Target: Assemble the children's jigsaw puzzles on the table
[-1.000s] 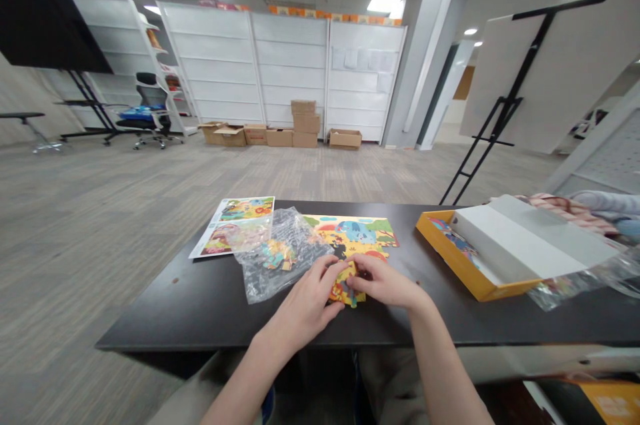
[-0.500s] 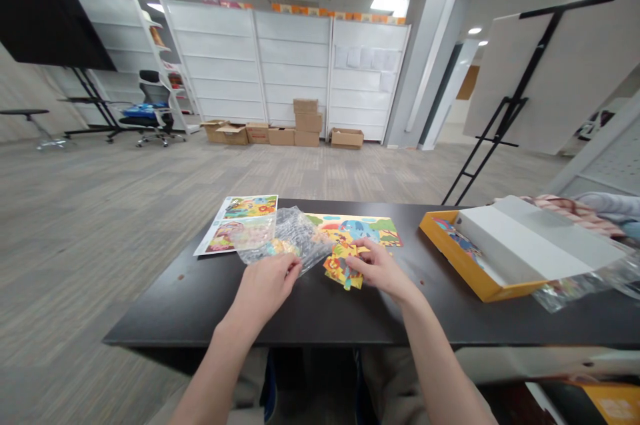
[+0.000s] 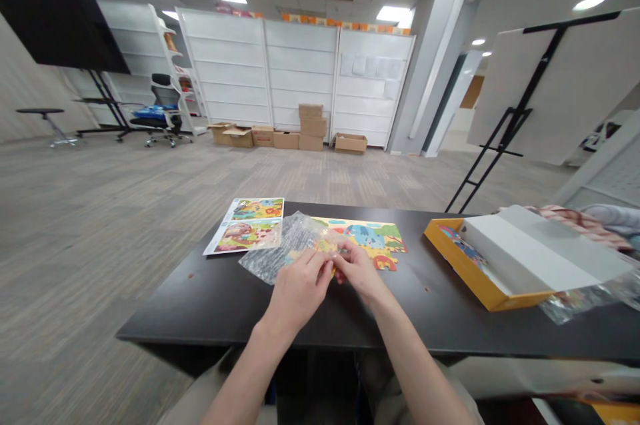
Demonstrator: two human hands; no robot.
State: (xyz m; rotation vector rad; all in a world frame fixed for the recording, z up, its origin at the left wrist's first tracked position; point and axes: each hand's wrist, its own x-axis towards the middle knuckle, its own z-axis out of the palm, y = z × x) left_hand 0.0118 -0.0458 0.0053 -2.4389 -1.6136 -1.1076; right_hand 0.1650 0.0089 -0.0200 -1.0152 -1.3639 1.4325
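My left hand (image 3: 299,288) and my right hand (image 3: 358,273) meet at the middle of the black table (image 3: 210,302), fingertips pinched together. Both are closed on the right edge of a crumpled clear plastic bag (image 3: 280,248) with coloured puzzle pieces inside. Just beyond the right hand lies a partly built animal jigsaw (image 3: 376,237), flat on the table. A printed picture sheet (image 3: 249,225) lies to the left, partly under the bag.
A yellow puzzle box (image 3: 463,265) with a white lid (image 3: 535,248) lying across it stands at the right, with more clear plastic (image 3: 575,298) beside it. An easel (image 3: 505,125) stands behind the table. Cardboard boxes (image 3: 310,128) and an office chair (image 3: 163,112) are far back.
My left hand has moved right along the bag to meet my right hand. The loose cluster of pieces that the right hand held is no longer seen apart. The view has shifted a little.
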